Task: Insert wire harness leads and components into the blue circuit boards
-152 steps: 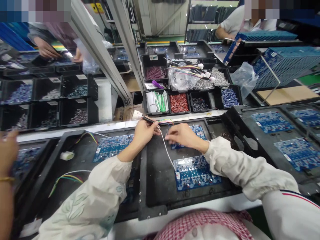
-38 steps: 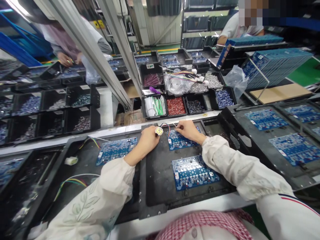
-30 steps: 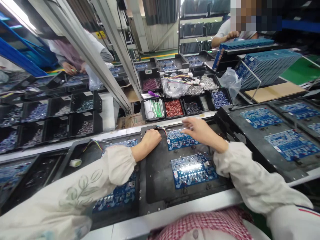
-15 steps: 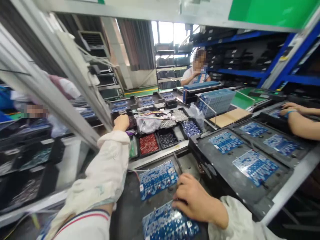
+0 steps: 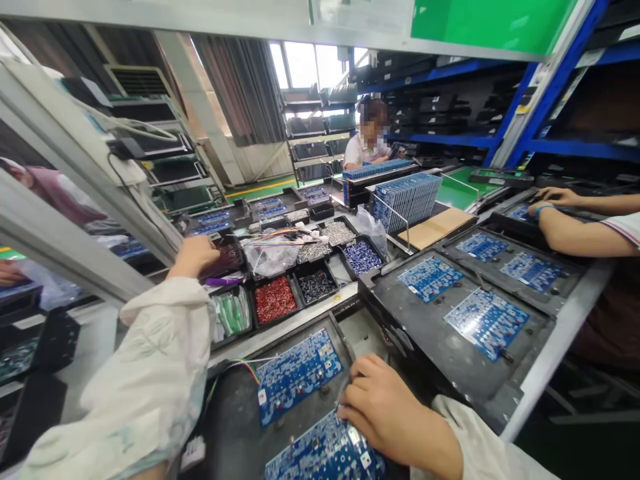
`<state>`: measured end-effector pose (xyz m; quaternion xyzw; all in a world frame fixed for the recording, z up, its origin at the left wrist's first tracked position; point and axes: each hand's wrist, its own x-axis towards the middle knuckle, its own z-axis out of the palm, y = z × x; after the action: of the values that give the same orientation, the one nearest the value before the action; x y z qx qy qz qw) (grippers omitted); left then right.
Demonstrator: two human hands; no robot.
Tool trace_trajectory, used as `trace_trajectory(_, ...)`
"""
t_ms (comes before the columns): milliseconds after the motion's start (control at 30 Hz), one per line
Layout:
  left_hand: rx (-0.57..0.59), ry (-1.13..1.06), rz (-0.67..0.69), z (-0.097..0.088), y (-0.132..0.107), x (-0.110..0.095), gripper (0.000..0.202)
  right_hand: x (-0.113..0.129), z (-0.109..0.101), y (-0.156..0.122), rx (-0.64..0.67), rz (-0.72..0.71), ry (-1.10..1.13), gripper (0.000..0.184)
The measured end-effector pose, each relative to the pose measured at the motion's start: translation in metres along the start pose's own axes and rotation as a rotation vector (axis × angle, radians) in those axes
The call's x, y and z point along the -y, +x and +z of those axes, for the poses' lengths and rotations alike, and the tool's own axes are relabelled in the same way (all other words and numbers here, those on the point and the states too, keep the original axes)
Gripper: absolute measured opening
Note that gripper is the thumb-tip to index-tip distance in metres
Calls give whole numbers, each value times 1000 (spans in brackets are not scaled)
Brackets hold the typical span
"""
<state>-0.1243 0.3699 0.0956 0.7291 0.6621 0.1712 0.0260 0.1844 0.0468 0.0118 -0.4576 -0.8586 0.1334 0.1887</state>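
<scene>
"Where's the right hand [image 5: 390, 417]?"

"On a blue circuit board [image 5: 325, 453], fingers [image 5: 357, 393] curled together at its edge. A second board [image 5: 299, 375] lies just beyond, both in a dark tray [image 5: 227, 407]."

"And the left hand [image 5: 193, 257]?"

"Over a bin of purple parts [image 5: 231, 257] — gripping anything? I can't tell."
</scene>
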Motion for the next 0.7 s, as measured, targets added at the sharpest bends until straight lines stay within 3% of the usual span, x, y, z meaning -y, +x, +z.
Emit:
trace_trajectory(133,-23,151,-50,-14,4,0,16,1,3,1,-118,-43,86,19)
trace_trajectory(233,-39,200,-46,-33,4,-9,16,0,6,3,-211,-60,95,19)
trace_trajectory(333,-175,149,-134,-49,-21,-28,23,-4,8,5,-287,-77,96,20)
trace_trajectory(400,-234,-1,-155,-47,-63,-43,22,-5,9,4,-319,-93,108,20)
trace_trajectory(467,-65,-230,-2,-32,-123,-58,16,-6,8,4,-338,-96,144,20)
trace_trajectory(533,280,-512,163,-8,-187,-72,14,-5,6,8,-328,-45,228,18)
trace_trajectory(567,396,-638,183,4,-215,-77,13,-2,5,12,-303,3,287,16)
trace_trajectory(633,529,-871,129,24,-257,-84,7,5,4,25,-219,81,401,18)
trace_trajectory(700,531,-1007,58,33,-280,-86,8,17,5,42,-139,80,445,36)
